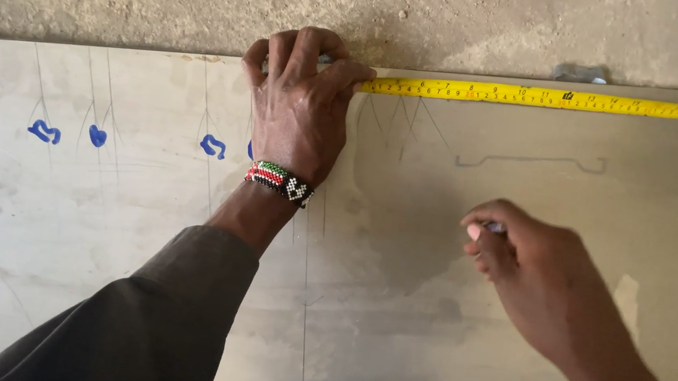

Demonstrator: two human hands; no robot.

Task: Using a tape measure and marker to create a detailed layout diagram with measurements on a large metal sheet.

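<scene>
A: Item one, left hand [298, 107]?
B: Fingers curled, pressing the tape [553, 98] end onto the sheet [76, 249] edge; beaded band at the wrist.
A: Tape's lie?
B: Long axis ran toward 3 o'clock from that grip, along the edge.
A: Right hand [525, 274]?
B: At 4 o'clock, apart, pinching a marker [493, 228], tip hidden.

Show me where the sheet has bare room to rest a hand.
Bare sheet lies between the two forearms, and lower left below the blue marks. It is crowded along the top edge: the left hand pins the yellow tape there, and the right hand holds a marker just below it.
</scene>
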